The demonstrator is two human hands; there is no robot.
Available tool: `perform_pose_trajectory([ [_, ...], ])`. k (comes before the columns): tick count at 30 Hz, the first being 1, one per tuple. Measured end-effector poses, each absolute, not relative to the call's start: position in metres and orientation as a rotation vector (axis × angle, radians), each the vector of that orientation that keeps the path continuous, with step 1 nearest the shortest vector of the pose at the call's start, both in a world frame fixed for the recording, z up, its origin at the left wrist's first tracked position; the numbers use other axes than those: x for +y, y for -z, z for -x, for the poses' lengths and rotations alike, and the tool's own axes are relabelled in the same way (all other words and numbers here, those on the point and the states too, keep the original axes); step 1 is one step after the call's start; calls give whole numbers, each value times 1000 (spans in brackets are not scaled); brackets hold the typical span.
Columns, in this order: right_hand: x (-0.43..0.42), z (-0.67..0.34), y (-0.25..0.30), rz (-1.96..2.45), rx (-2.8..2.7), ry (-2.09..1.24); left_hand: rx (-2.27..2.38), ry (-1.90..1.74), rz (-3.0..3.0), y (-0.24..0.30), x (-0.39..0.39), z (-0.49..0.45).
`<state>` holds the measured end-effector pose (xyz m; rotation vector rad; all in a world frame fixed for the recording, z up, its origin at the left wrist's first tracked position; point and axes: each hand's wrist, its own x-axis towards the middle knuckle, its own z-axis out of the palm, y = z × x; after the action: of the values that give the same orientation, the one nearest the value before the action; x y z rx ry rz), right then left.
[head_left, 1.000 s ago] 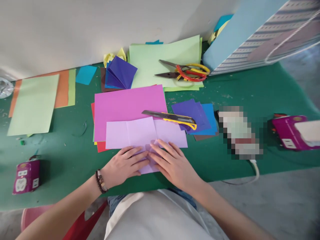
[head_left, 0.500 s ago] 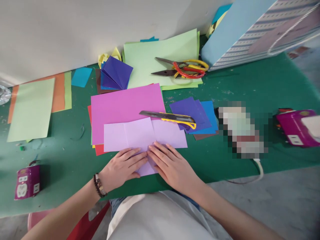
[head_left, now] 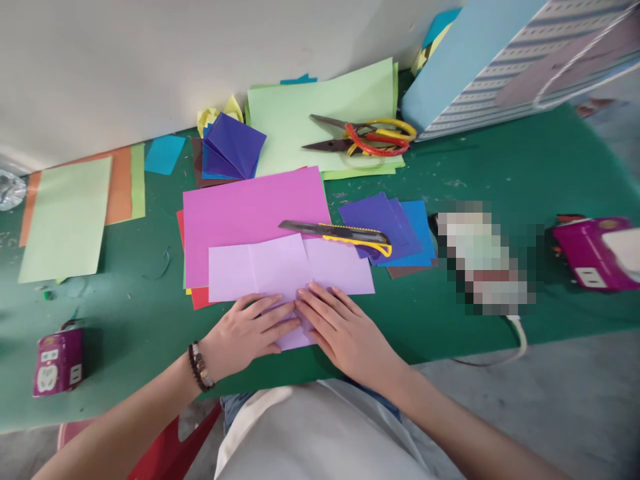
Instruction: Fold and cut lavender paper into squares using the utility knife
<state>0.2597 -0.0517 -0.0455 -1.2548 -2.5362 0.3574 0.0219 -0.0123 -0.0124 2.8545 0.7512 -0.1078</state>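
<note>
Light purple paper [head_left: 277,263] lies flat at the front of the green table, with crease lines and a part reaching toward me. My left hand [head_left: 250,327] rests on its lower part, fingers stretched out. My right hand [head_left: 345,327] lies flat on the same part, fingers extended, its fingertips close to those of the left. Some of the paper is hidden under both hands. Just beyond it, a yellow and black box cutter [head_left: 345,235] lies with its blade out, across a magenta sheet [head_left: 250,207] and blue-violet squares [head_left: 375,217].
Scissors [head_left: 370,139] with red and yellow handles lie on pale green sheets [head_left: 320,100] at the back. A blue paper bag [head_left: 450,80] stands back right. Purple cartons [head_left: 57,363] sit at both sides. A pixelated object [head_left: 483,260] with a cable lies right. More sheets [head_left: 67,220] lie left.
My left hand's fingers have shifted slightly to the right over the paper. My right hand and the paper stay nearly in place.
</note>
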Motion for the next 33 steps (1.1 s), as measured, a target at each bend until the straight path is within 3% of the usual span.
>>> perform_pose_trajectory([
  [33,-58,-263,52,1236,-2388,-267,666,311,-2919,6,-4,-24],
])
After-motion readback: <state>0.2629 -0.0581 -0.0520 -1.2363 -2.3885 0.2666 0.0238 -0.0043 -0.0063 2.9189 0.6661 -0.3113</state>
